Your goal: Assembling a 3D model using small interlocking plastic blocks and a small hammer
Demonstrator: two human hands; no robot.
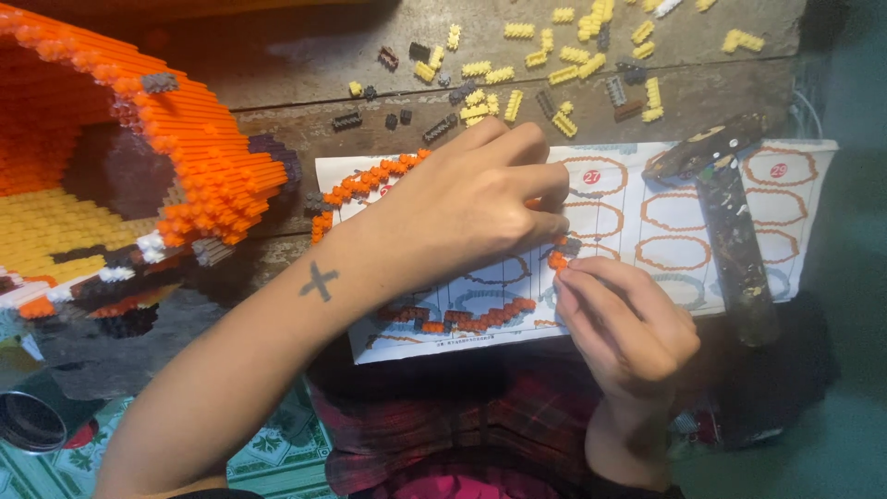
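Worn wooden table (pixel 277 111) carries a printed instruction sheet (pixel 628 199); on it my left hand (pixel 471 208) presses a part-built orange brick ring (pixel 370 180), while my right hand (pixel 624 328) pinches closed on a small orange brick (pixel 557 261) at the ring's open end. I judge the ring roughly half closed; loose yellow bricks (pixel 554 65), a hammer (pixel 730 222) and a large orange model (pixel 139 157) crowd around
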